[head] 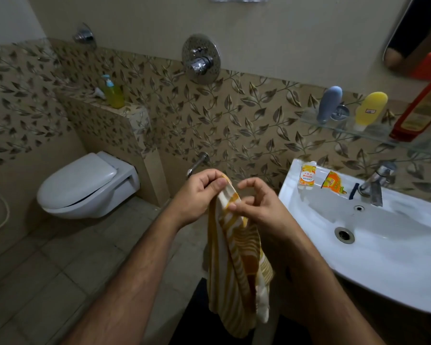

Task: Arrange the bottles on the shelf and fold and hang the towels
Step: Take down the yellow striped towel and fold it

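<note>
A yellow and white striped towel (237, 267) hangs down in front of me, bunched lengthwise. My left hand (199, 195) pinches its top edge between thumb and fingers. Just to the right, my right hand (256, 205) pinches the same edge with thumb and forefinger, the other fingers curled above it. On the glass shelf (309, 118) at the right stand a grey-blue bottle (330, 104), a yellow bottle (370, 110) and a red bottle (421, 110) at the frame edge.
A white sink (383, 245) with a tap (376, 180) is at the right; two sachets (307, 176) lie on its rim. A closed white toilet (85, 188) stands at the left, with a green pump bottle (113, 93) on the ledge above. Tiled floor lies below.
</note>
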### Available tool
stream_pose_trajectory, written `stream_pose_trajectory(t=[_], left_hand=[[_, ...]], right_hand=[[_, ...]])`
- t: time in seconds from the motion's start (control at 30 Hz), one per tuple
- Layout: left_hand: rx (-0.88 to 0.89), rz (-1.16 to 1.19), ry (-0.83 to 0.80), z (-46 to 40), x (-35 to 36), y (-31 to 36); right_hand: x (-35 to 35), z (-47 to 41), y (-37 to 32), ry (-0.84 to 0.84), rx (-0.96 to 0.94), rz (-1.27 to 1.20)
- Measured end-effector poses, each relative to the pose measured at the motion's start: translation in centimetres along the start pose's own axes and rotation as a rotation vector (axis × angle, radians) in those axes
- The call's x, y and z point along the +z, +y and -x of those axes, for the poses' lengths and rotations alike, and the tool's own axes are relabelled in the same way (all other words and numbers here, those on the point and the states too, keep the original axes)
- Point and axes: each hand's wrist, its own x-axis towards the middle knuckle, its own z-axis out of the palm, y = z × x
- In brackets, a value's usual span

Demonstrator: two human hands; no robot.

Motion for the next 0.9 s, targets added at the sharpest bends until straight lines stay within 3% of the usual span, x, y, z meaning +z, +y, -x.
stream_pose_trajectory(t=[0.13,0.3,0.53,0.77,0.9], left_hand=[[0.154,-0.430,-0.057,-0.7,-0.7,1.7],[0.281,-0.731,0.095,-1.3,-1.4,1.8],[0.415,-0.760,0.200,-1.3,-1.3,2.8],[0.445,-0.733,0.215,-1.5,-2.6,4.8],[0.387,-0.723,0.285,-1.5,-4.2,4.7]], right_hand=[[-0.3,0.5,0.4,-0.191,0.061,0.058],[-0.5,0.4,1.4,0.002,0.015,0.014],[0.3,1.0,1.9,0.088,-0.031,0.043],[1.9,0.7,4.5,0.062,0.070,0.100],[0.6,1.1,3.9,0.155,0.054,0.099]])
